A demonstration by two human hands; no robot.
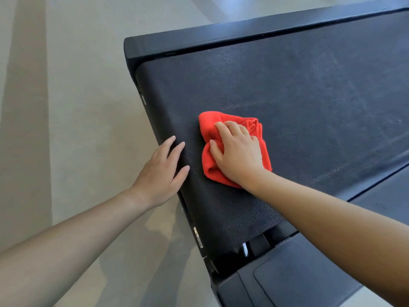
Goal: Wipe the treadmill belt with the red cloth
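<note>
Pressure comes from the right hand [238, 155], whose bent fingers and thumb bunch and grip a crumpled, soft red cloth [209, 124] against the dark grey, pebble-textured treadmill belt [309, 96]. Cloth and hand sit near the belt's left end, toward its near side. The left hand [159, 173] lies just left of the cloth, apart from it. Its fingers are straight and flat on the belt's rounded end, probably to steady the body or stop the belt sliding under the strokes. Pale dusty smears cross the belt further right, so most of it seems not yet wiped. A smooth black frame rail [221, 38] borders the far edge, with beige floor [66, 107] beyond.
</note>
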